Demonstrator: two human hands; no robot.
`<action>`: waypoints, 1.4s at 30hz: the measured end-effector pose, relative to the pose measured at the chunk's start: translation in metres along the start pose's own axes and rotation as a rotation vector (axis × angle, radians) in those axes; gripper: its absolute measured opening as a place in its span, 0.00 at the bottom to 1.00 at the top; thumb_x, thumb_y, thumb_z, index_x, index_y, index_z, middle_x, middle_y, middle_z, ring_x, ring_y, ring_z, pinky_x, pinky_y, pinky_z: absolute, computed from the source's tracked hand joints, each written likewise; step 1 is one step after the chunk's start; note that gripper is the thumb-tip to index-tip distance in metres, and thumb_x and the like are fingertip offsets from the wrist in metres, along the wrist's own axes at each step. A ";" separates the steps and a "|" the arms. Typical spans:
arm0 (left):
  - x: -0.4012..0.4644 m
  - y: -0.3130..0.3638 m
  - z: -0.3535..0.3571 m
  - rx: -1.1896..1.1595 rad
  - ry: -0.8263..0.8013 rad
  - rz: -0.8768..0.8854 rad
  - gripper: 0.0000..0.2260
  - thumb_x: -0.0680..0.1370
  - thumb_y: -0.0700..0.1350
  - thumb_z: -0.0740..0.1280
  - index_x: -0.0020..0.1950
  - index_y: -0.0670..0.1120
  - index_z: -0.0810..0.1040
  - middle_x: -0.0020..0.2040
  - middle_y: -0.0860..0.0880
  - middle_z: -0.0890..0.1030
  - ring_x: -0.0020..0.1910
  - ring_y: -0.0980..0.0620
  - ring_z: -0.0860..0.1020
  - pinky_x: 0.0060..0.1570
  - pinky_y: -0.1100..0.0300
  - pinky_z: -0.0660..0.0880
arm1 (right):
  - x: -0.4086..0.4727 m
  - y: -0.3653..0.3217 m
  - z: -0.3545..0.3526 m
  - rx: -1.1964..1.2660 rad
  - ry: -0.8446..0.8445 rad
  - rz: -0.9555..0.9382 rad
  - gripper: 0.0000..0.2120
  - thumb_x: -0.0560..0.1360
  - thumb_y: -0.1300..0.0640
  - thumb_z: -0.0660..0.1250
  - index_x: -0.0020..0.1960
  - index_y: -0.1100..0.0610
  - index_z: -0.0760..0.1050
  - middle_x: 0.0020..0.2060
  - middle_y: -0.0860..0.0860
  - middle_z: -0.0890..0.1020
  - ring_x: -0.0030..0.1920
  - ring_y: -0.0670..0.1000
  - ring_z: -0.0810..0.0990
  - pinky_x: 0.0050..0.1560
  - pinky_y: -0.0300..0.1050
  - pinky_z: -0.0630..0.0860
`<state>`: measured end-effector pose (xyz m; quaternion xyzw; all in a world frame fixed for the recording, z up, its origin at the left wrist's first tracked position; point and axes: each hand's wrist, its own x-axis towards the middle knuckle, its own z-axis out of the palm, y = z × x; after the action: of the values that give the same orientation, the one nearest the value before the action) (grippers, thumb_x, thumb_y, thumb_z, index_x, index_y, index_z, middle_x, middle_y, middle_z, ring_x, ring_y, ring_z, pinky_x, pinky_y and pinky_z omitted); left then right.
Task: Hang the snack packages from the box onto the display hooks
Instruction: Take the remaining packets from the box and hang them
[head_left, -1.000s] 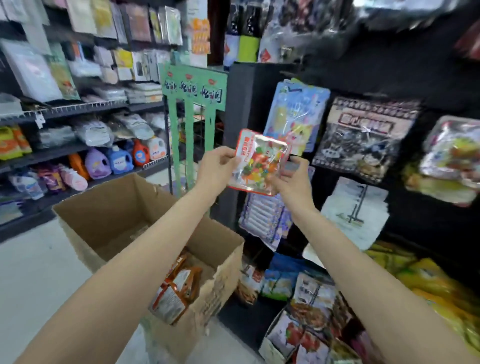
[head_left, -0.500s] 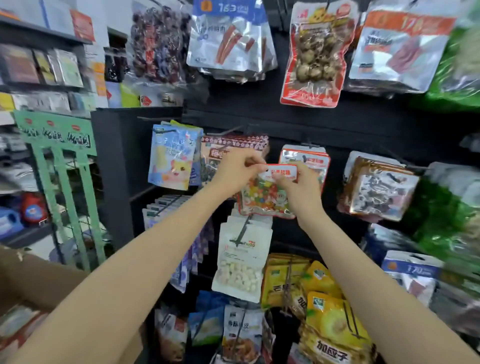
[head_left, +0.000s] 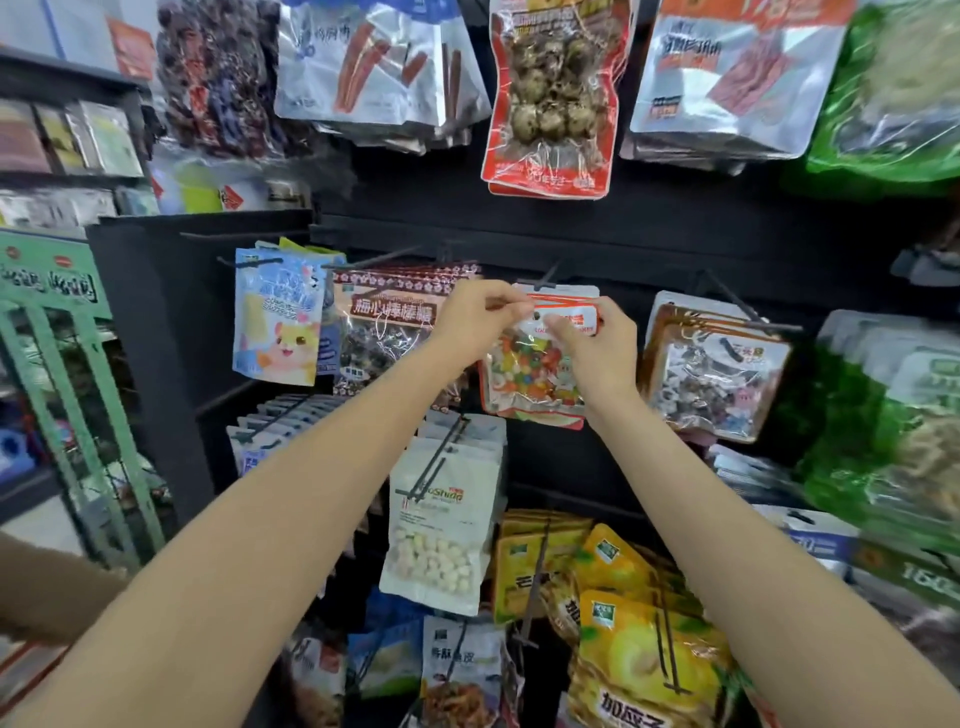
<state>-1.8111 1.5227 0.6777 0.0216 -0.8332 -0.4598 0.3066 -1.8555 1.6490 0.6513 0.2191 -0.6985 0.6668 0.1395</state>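
A red-edged snack package (head_left: 530, 369) full of colourful candies hangs in front of the black display panel. My left hand (head_left: 480, 317) pinches its top left corner. My right hand (head_left: 592, 343) pinches its top right edge. The top of the package sits at the tip of a black display hook (head_left: 545, 278), with more identical packages behind it. A corner of the cardboard box (head_left: 31, 597) shows at the lower left edge.
Neighbouring hooks carry a dark lollipop bag (head_left: 389, 332), a blue hamster bag (head_left: 275, 322), a brown-edged bag (head_left: 717, 374), a white bag (head_left: 441, 525) and yellow bags (head_left: 639, 654) below. A quail-egg bag (head_left: 548, 98) hangs above. A green rack (head_left: 67, 395) stands left.
Both hands raised the candy package from over the box to the display and brought its top up to the hook. The view swung right, away from the box.
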 end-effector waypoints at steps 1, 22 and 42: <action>0.000 -0.002 0.000 -0.001 -0.002 -0.006 0.07 0.76 0.40 0.68 0.52 0.43 0.82 0.49 0.50 0.81 0.53 0.53 0.78 0.60 0.56 0.74 | 0.000 0.002 0.001 -0.012 0.010 0.000 0.10 0.74 0.58 0.70 0.55 0.56 0.75 0.49 0.51 0.82 0.49 0.48 0.81 0.50 0.43 0.79; 0.014 -0.017 0.011 0.653 0.087 0.136 0.16 0.76 0.44 0.67 0.64 0.49 0.72 0.61 0.48 0.72 0.60 0.49 0.72 0.63 0.48 0.67 | 0.004 0.025 0.006 -1.036 -0.032 -0.531 0.15 0.71 0.66 0.69 0.57 0.63 0.75 0.52 0.59 0.78 0.53 0.57 0.76 0.49 0.50 0.75; -0.269 -0.248 -0.293 0.593 0.088 -0.790 0.09 0.78 0.42 0.62 0.55 0.42 0.78 0.52 0.42 0.81 0.52 0.42 0.79 0.52 0.51 0.77 | -0.258 0.029 0.335 -0.785 -1.097 -0.442 0.13 0.79 0.58 0.57 0.61 0.54 0.73 0.49 0.57 0.81 0.48 0.61 0.79 0.37 0.49 0.71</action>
<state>-1.4983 1.2448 0.4659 0.4414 -0.8425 -0.2825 0.1248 -1.6144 1.3474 0.4762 0.5934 -0.7959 0.1156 -0.0317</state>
